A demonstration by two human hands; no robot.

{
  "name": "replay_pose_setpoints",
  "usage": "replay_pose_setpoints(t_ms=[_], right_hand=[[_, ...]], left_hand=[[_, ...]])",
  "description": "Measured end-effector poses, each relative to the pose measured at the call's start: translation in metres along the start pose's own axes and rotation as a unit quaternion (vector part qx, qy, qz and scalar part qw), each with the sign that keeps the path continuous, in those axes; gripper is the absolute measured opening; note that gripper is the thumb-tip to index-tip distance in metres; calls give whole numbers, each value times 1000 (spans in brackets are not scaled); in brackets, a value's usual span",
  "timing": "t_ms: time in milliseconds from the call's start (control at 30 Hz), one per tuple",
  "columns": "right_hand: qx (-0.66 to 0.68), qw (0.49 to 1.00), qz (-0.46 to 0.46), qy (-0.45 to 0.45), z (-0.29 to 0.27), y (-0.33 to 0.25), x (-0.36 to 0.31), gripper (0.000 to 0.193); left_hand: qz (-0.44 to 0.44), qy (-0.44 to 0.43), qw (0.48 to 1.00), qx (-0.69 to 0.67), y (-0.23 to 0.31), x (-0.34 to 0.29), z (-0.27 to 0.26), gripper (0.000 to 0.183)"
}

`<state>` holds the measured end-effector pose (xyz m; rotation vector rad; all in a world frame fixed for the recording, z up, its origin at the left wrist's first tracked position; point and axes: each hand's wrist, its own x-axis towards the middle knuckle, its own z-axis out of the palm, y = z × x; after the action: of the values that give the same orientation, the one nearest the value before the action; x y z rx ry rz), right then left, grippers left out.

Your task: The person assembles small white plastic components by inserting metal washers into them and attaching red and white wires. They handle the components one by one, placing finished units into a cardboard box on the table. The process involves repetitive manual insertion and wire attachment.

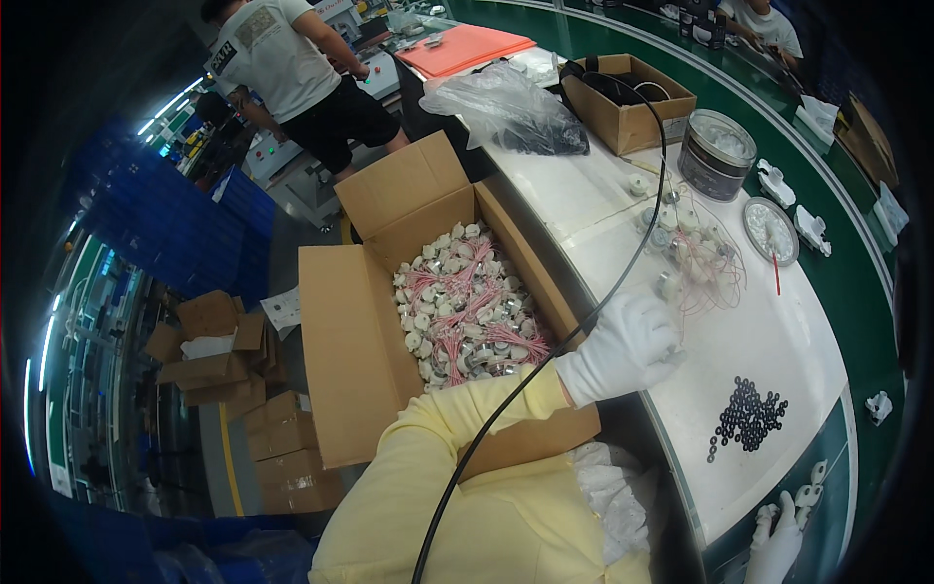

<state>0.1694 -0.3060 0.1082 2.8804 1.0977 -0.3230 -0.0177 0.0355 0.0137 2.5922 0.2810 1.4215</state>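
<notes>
My left hand (pixel 625 348), in a white glove and yellow sleeve, is over the white table's near edge, beside the open carton. Its fingers are curled together, and what they hold, if anything, I cannot make out. Just beyond it lies a loose tangle of pink wires (pixel 702 255) with small round white and metal parts. My right hand (pixel 775 547), also white-gloved, is at the lower right with its fingers apart, close beside several white round pieces (pixel 808 494). Small black rings (pixel 747 417) lie in a cluster on the table between the hands.
The carton (pixel 336 355) holds many white round parts with pink wires (pixel 467 307). A metal tin (pixel 718 156) and a lid with white paste and a red stick (pixel 771 232) stand farther back. A black cable (pixel 623 277) crosses my view. Another person (pixel 292 73) stands at the upper left.
</notes>
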Motion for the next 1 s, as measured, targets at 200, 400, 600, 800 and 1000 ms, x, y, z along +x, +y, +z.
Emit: replay_pose_setpoints(t_ms=[200,400,600,800,1000], right_hand=[[31,996,-34,72,25,25,12,35],[202,978,-7,55,31,14,20,35],[378,923,69,-14,18,8,22,29],[549,832,69,-34,33,-1,31,30],[541,838,37,-60,30,-15,48,33]], left_hand=[[-54,-56,993,-86,-9,-8,16,23],[-80,-143,985,-48,-10,-12,10,31],[-33,-121,986,-110,-15,-9,8,27],[-152,-118,956,-221,-23,-33,11,25],[-116,-120,961,-220,-21,-22,11,21]])
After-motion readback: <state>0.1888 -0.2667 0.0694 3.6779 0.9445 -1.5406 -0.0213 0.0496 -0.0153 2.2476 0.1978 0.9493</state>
